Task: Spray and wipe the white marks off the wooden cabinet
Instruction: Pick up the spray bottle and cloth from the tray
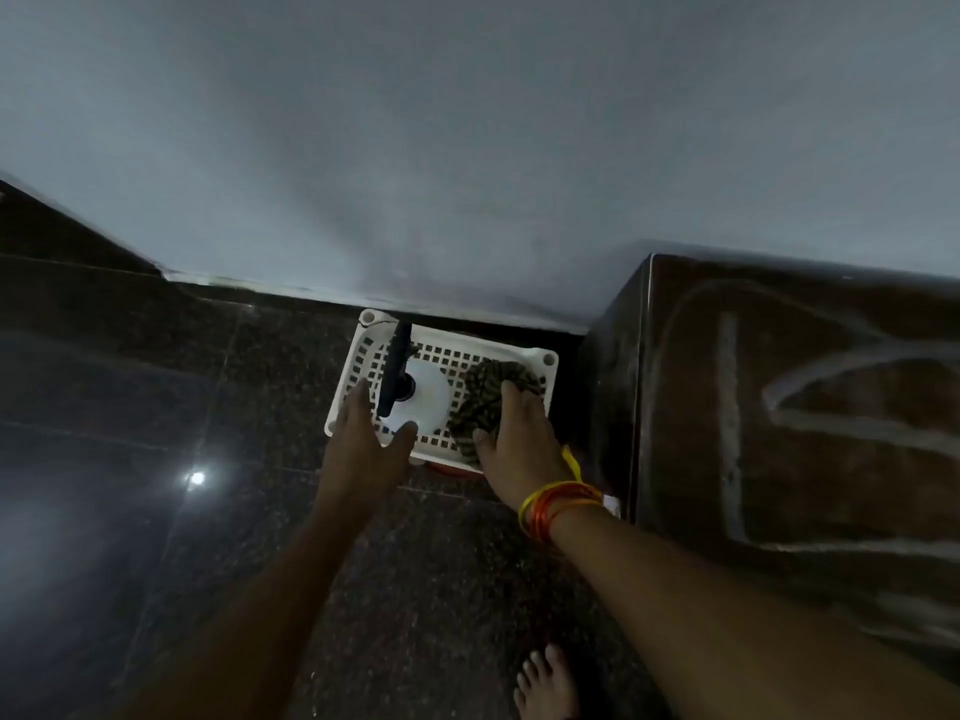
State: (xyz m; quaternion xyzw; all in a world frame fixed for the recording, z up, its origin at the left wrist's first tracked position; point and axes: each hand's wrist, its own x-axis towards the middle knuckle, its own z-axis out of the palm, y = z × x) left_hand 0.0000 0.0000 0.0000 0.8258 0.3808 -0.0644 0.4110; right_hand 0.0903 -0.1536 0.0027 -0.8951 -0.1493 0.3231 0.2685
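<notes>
A white spray bottle (423,394) with a dark trigger head stands in a white perforated basket (540,358) on the floor by the wall. Beside it in the basket lies a dark striped cloth (480,392). My left hand (363,439) reaches around the bottle with fingers and thumb spread, its thumb near the bottle's base. My right hand (514,439) lies on the cloth, fingers over it and thumb at its edge. The dark wooden cabinet (800,407) stands at the right, its top scrawled with white marks (730,407).
The floor is dark polished stone with a light reflection (196,478) at the left. A pale wall rises behind the basket. Something orange shows under the basket's near edge. A bare foot (548,683) stands at the bottom. Bangles circle my right wrist.
</notes>
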